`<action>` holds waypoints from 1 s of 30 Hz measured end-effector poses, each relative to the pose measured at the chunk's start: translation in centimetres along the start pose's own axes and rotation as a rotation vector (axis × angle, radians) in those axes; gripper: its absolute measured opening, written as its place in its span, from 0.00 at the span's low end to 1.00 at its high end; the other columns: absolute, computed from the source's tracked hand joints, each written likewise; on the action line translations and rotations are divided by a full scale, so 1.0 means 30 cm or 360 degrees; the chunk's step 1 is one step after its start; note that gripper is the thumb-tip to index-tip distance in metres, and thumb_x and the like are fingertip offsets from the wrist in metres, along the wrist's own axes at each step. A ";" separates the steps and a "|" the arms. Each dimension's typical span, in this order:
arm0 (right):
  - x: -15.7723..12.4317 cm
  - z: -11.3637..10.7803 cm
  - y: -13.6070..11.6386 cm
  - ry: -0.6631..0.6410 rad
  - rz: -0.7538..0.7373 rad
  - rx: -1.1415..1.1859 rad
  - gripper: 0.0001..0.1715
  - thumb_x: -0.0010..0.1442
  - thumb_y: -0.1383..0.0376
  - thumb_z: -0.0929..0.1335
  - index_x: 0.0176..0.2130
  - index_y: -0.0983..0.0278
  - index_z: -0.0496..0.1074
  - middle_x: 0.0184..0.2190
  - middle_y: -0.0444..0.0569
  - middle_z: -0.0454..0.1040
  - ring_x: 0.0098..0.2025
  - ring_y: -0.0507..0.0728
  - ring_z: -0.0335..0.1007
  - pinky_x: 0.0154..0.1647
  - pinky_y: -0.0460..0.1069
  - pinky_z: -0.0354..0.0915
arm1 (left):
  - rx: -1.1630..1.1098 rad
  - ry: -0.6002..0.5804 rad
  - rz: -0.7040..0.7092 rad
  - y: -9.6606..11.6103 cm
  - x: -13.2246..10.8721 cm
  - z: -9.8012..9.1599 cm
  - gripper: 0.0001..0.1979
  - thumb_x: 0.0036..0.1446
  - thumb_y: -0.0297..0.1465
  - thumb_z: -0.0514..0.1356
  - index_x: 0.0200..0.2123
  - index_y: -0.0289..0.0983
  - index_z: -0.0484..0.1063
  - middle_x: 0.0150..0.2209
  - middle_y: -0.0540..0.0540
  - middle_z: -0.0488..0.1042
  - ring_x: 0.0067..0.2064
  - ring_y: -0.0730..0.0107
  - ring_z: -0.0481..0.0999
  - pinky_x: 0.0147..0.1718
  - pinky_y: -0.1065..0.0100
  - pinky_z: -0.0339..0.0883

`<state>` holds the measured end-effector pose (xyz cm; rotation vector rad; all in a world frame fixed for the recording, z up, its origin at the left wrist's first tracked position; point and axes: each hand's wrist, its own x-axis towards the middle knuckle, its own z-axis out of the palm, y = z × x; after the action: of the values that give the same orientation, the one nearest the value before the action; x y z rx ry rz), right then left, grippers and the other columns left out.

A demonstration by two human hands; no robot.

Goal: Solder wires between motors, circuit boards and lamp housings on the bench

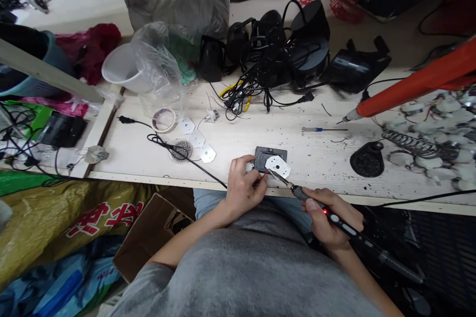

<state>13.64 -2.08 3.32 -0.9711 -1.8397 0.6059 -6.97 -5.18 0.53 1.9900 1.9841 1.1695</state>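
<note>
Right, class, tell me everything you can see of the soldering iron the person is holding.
The soldering iron is a slim black pen-shaped tool, plastic by the look, with a small red light lit and two pale buttons along its top. Its thin metal tip slants up and left to the white plate; whether they touch is unclear. The right hand grips it like a pen, and its tail runs back to the lower right.

Single head-worn view, facing forward-down; close above left hand (pixel 243 185), right hand (pixel 329 218) at workbench (pixel 320 156) edge.
</note>
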 end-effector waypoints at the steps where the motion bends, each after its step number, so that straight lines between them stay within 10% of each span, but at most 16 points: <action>1: 0.002 -0.001 0.000 -0.0024 -0.0014 -0.0008 0.10 0.63 0.69 0.69 0.44 0.60 0.78 0.31 0.46 0.82 0.25 0.53 0.77 0.24 0.47 0.74 | 0.0007 0.0001 0.0003 0.001 0.001 0.000 0.10 0.59 0.28 0.63 0.25 0.38 0.70 0.50 0.39 0.71 0.48 0.56 0.71 0.44 0.56 0.69; 30: 0.015 0.002 -0.015 -0.0036 -0.0216 -0.0058 0.11 0.64 0.72 0.68 0.44 0.63 0.78 0.29 0.46 0.80 0.27 0.54 0.79 0.26 0.47 0.75 | -0.0030 0.0109 0.0002 0.004 -0.002 0.006 0.11 0.61 0.27 0.61 0.26 0.38 0.69 0.47 0.40 0.72 0.47 0.59 0.71 0.44 0.59 0.67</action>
<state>13.33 -1.97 3.85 -0.8579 -1.9248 0.5038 -6.77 -5.16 0.44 1.9682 1.9953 1.2684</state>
